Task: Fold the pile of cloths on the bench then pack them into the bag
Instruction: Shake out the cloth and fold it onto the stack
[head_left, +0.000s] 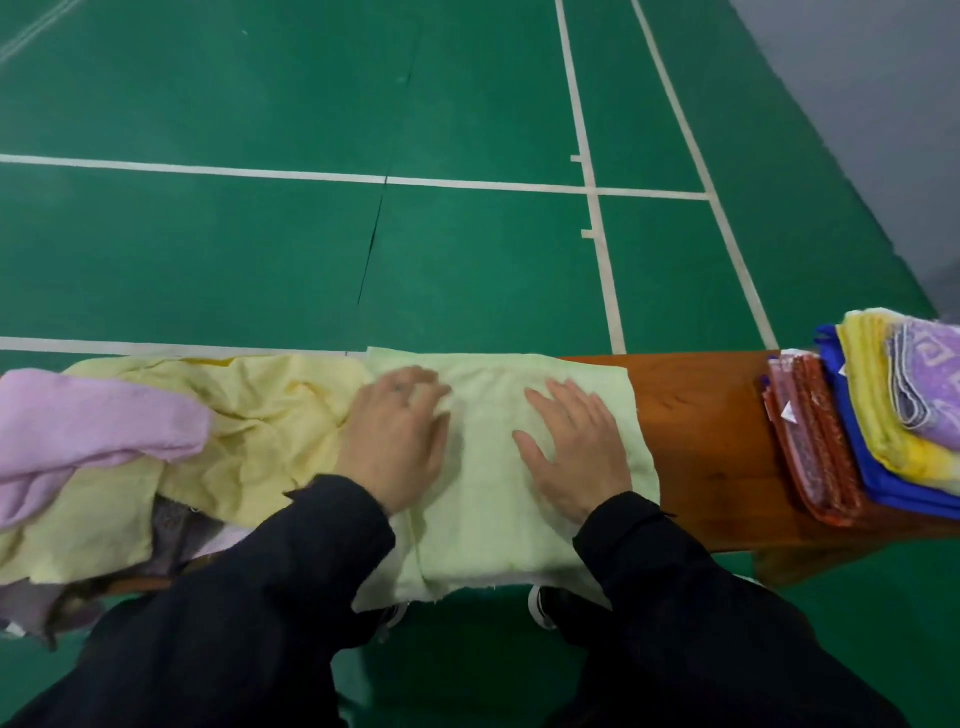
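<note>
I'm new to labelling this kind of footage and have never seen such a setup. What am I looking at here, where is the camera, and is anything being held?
There is no machine here: a person wears one wide-angle camera on the head, so you look forward and down over their dark sleeves. The left hand and the right hand lie flat, fingers spread, on a pale green cloth spread over a wooden bench. Neither grips anything; they seem to be smoothing the cloth. On the left lies an unfolded pile: a pale yellow cloth, a pink cloth and something greyish beneath. At the right end sits a stack of folded cloths, red, blue, yellow and purple. Beyond is a green court floor with white lines. No bag is visible.
</note>
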